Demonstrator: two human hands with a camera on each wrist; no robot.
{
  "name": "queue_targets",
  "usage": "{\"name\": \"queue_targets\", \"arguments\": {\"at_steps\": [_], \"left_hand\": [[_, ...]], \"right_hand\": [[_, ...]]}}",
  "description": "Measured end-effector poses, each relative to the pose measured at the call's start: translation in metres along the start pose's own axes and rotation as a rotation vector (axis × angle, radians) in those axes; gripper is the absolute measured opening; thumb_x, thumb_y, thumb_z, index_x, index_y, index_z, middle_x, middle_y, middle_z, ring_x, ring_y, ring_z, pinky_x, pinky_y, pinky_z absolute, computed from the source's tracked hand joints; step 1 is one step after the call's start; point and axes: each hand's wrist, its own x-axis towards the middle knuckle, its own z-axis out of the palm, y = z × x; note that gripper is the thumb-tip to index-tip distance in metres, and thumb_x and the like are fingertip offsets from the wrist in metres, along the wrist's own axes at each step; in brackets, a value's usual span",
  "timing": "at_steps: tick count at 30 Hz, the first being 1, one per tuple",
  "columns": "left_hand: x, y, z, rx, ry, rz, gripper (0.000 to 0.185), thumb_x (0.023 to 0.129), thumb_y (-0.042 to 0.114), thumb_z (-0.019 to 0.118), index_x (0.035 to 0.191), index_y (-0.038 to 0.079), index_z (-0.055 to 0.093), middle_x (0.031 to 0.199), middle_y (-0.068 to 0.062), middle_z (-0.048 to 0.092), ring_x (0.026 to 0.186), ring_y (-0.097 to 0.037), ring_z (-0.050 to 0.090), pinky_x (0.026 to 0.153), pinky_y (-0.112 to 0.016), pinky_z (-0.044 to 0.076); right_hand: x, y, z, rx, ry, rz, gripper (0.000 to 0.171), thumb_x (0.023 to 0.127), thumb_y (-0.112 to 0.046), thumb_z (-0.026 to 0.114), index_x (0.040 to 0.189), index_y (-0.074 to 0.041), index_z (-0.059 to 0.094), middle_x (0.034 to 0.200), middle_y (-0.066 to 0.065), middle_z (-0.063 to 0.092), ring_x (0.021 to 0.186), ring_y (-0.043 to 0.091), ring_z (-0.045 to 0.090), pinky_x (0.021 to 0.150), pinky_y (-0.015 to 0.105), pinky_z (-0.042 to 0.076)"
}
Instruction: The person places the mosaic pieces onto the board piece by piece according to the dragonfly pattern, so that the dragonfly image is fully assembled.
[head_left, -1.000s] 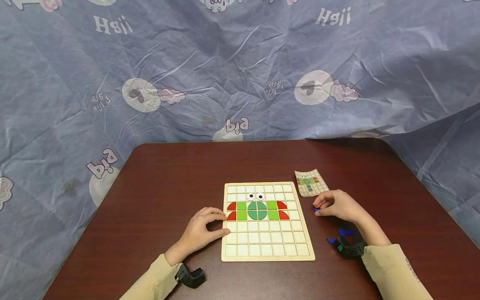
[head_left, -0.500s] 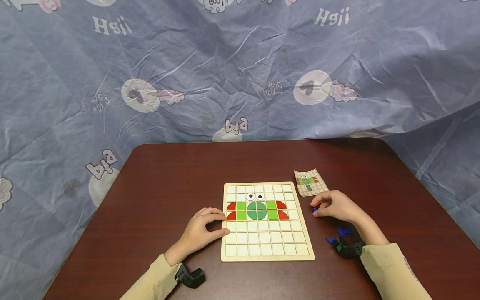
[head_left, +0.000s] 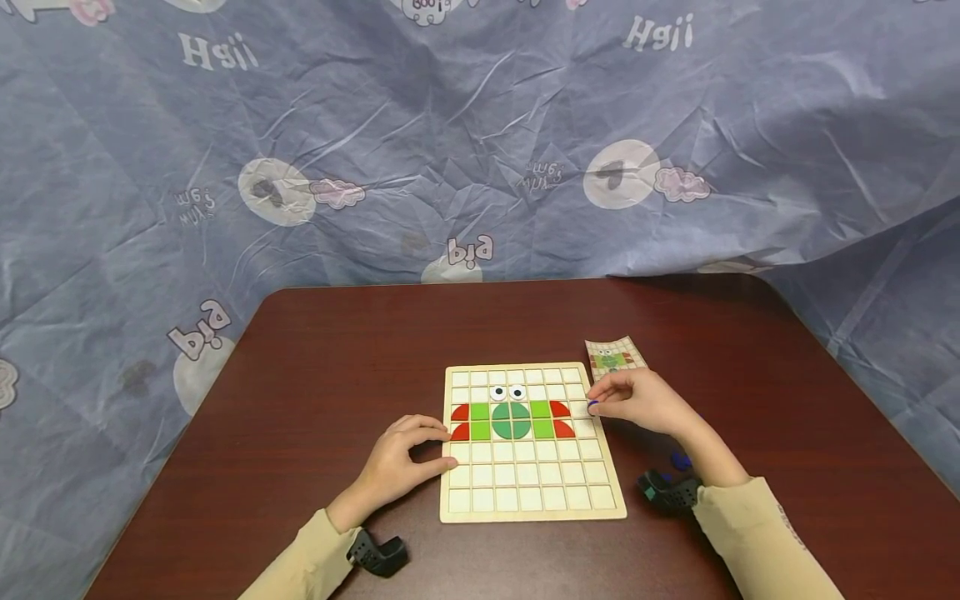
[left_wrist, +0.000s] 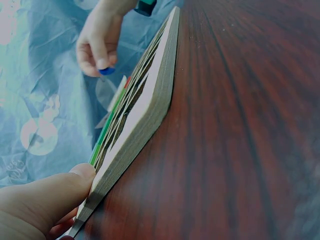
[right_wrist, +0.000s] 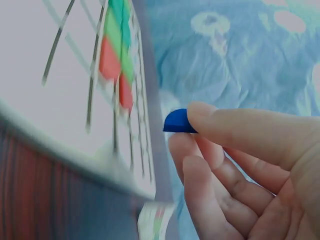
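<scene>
A wooden grid board (head_left: 532, 516) lies on the table, bearing red, light green and dark green flat pieces and two eye pieces (head_left: 517, 392). My left hand (head_left: 405, 454) rests at the board's left edge, thumb and fingers spread apart along it. In the left wrist view, the thumb (left_wrist: 65, 192) touches the rim of the board. My right hand (head_left: 637, 402) is over the board's right edge. Between its thumb and fingers it pinches a blue piece (right_wrist: 177, 121) with one rounded side, held above the surface in the right wrist view.
A picture card (head_left: 611, 354) with a similar figure lies behind the right hand, partly covered by it. Several blue pieces (head_left: 681, 461) lie on the dark red table (head_left: 360, 333) beside the right wrist, partly hidden. A printed blue cloth (head_left: 420, 167) hangs behind.
My right hand has moved left with the blue piece, from the table beside the board to its right edge, and now covers part of the card. My left hand stays in place.
</scene>
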Motion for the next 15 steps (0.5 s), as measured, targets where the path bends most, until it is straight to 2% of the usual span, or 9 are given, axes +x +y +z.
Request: {"name": "queue_targets", "arguments": {"at_steps": [6, 15], "left_hand": [[-0.001, -0.001, 0.0, -0.003, 0.002, 0.003, 0.032, 0.074, 0.039, 0.079, 0.097, 0.017, 0.072, 0.105, 0.01, 0.062, 0.097, -0.007, 0.054, 0.083, -0.032, 0.048], [0.0, 0.0, -0.001, -0.002, -0.002, 0.006, 0.032, 0.075, 0.039, 0.079, 0.097, 0.017, 0.072, 0.104, 0.01, 0.062, 0.096, -0.007, 0.054, 0.083, -0.031, 0.048]], "right_hand": [[0.009, -0.024, 0.017, 0.048, -0.056, -0.057, 0.018, 0.086, -0.019, 0.07, 0.098, -0.006, 0.073, 0.09, 0.0, 0.069, 0.077, 0.015, 0.063, 0.063, 0.028, 0.051], [0.023, -0.046, 0.05, 0.088, -0.083, -0.106, 0.011, 0.085, -0.017, 0.071, 0.091, -0.009, 0.075, 0.085, -0.001, 0.07, 0.074, 0.013, 0.062, 0.062, 0.026, 0.05]]}}
